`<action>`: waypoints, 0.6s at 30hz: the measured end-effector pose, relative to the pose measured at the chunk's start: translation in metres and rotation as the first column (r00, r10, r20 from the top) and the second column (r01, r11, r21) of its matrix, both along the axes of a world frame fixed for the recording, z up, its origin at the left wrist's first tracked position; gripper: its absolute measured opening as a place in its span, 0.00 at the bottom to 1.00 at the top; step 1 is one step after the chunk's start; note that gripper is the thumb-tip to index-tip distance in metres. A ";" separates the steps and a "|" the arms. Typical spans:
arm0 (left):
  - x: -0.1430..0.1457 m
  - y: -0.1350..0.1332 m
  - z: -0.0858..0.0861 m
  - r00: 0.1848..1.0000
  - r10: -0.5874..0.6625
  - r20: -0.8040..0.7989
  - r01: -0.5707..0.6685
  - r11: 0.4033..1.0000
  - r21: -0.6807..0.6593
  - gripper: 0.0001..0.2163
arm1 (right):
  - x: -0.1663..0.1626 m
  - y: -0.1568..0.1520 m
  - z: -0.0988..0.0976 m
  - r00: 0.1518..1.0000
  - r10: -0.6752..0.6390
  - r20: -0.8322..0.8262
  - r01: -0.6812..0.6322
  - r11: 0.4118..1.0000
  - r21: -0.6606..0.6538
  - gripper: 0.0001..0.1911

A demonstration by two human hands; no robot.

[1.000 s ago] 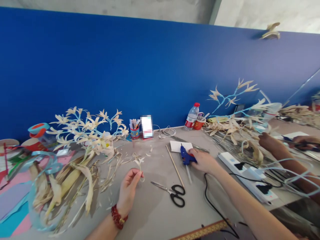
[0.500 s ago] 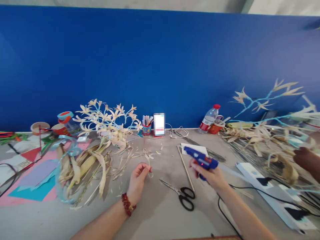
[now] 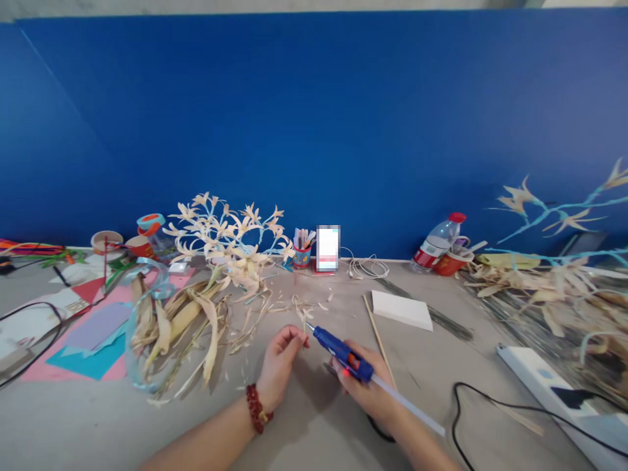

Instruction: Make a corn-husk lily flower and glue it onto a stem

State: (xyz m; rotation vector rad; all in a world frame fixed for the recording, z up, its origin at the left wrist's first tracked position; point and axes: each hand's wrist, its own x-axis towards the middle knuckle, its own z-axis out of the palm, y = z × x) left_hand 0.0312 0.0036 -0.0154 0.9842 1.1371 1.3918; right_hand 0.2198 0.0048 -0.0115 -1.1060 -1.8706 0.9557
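Near the middle of the bench's [image 3: 98, 425] front edge, our left hand [image 3: 280, 366] has its fingers pinched together on a thin husk strip [image 3: 303, 318]. Our right hand [image 3: 373, 396] is wrapped tight round the blue glue gun [image 3: 343, 355], whose nozzle is almost touching the strip and our left fingertips. That closeness is the risk, we judge: the hot tip or fresh glue could burn skin, or a blob could string onto the bench. The black cord [image 3: 490, 396] lying toward the right edge could snag and jerk our aim.

Bright even light, soft shadows, edges warped and blurred
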 end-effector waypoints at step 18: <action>0.001 -0.002 -0.004 1.000 -0.008 -0.029 0.008 1.000 0.000 0.09 | -0.002 0.001 0.011 0.979 -0.035 0.202 0.011 0.993 0.119 0.09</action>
